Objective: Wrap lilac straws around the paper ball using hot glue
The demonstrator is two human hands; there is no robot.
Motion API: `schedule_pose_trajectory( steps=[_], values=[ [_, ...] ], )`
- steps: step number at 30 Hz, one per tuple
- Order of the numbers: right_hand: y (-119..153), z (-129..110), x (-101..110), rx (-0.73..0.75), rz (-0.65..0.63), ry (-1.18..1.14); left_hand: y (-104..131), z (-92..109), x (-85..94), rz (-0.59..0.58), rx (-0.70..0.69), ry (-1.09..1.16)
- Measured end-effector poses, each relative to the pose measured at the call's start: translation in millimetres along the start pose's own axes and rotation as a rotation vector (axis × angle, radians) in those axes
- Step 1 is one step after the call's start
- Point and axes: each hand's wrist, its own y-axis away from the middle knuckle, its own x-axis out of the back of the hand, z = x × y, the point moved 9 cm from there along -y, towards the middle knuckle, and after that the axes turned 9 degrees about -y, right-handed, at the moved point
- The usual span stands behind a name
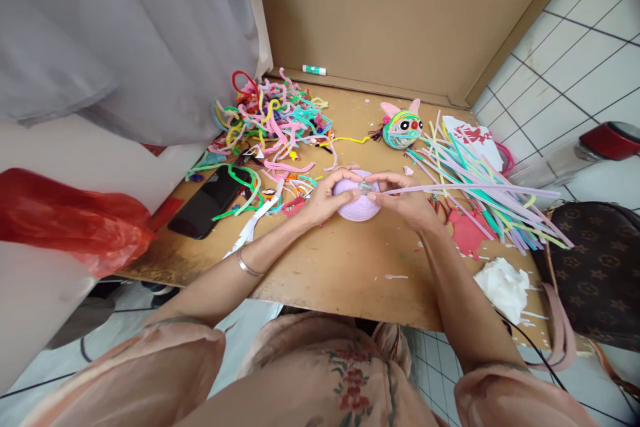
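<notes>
A ball (358, 208) wound in lilac pipe cleaners sits between my two hands, over the middle of the table. A small greyish patch shows near its top. My left hand (330, 195) is wrapped round its left side, with the thumb on top. On the other side, my right hand (403, 200) pinches a lilac pipe cleaner (465, 188) against the ball. The long free end of that pipe cleaner sticks out to the right, above a loose bundle of pastel pipe cleaners (493, 207).
Behind stands a finished-looking ball animal (401, 127) with pink ears. Tangled pipe cleaners (280, 113) and a black phone (206, 203) lie left. A glue stick (314, 70) rests by the back board. Right are red paper (467, 232), white tissue (503, 285) and a brown bag (595, 273).
</notes>
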Motion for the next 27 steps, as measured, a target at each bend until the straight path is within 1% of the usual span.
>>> schedule_pose_trajectory(
  steps=[7,13,16,19,23,27],
  values=[
    [0,-1,2,0.008,0.015,-0.010,1,4,0.0,-0.012,-0.030,-0.042],
    [2,-3,3,-0.030,0.026,0.014,2,6,0.4,-0.035,-0.067,-0.107],
    [2,-2,4,-0.020,0.034,0.003,4,6,1.2,-0.036,-0.085,-0.138],
    [1,-1,5,-0.004,0.038,-0.009,5,10,5.4,0.002,-0.128,-0.209],
    [0,1,6,-0.003,0.054,0.000,9,24,12.6,0.086,-0.233,-0.396],
    [1,-1,6,0.005,0.093,0.034,12,37,14.8,0.116,-0.301,-0.501]
  ],
)
